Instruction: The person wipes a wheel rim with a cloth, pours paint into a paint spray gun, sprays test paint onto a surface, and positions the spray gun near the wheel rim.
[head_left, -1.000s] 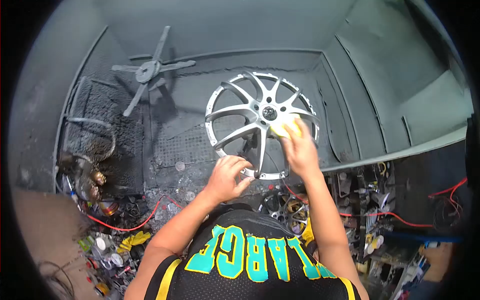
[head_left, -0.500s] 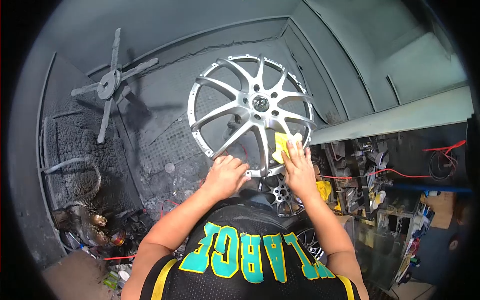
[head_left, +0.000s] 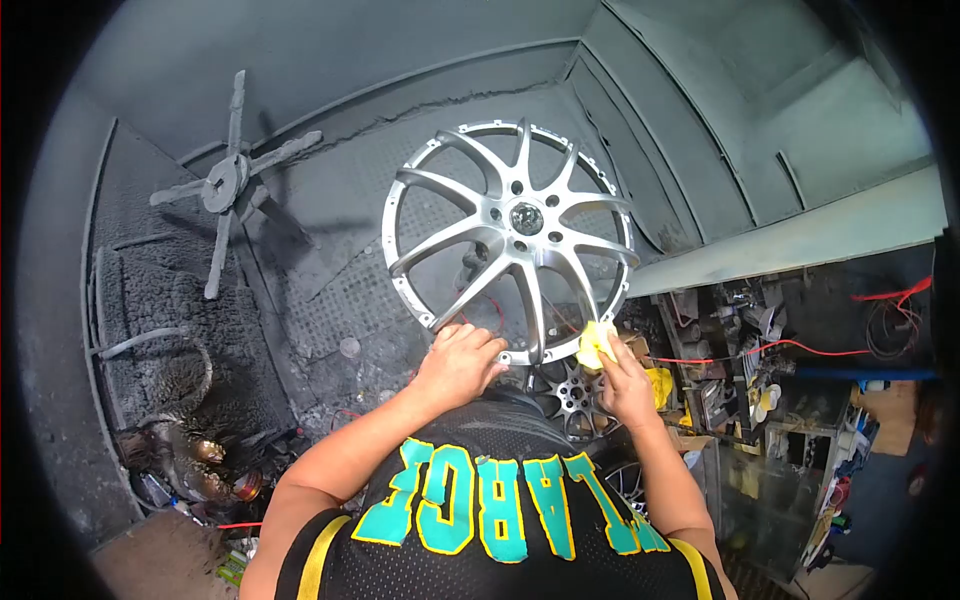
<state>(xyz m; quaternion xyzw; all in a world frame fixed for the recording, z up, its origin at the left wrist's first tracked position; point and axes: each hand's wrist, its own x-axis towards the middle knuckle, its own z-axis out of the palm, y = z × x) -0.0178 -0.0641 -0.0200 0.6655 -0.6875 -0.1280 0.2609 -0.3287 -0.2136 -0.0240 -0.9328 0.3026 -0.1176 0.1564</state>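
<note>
A silver multi-spoke wheel rim [head_left: 525,265] faces up in front of me, with a dark centre and several bolt holes. My left hand [head_left: 460,365] is closed around the rim's near-left edge. At the near-right edge, my right hand [head_left: 625,385] pinches a bunched yellow cloth [head_left: 595,345] against the outer ring, close to a spoke's end. Parts of the left fingers are hidden behind the rim's edge.
To the left stands a grey-coated cross-shaped stand [head_left: 225,185]. Below the rim lies a second, darker wheel [head_left: 575,395]. A cluttered shelf [head_left: 740,340] with a red cord is at the right. Grey booth walls [head_left: 380,60] enclose the far side.
My right hand has drawn the yellow cloth down and right, from the spoke to the outer ring. My left hand still grips the edge. The whole view has shifted slightly.
</note>
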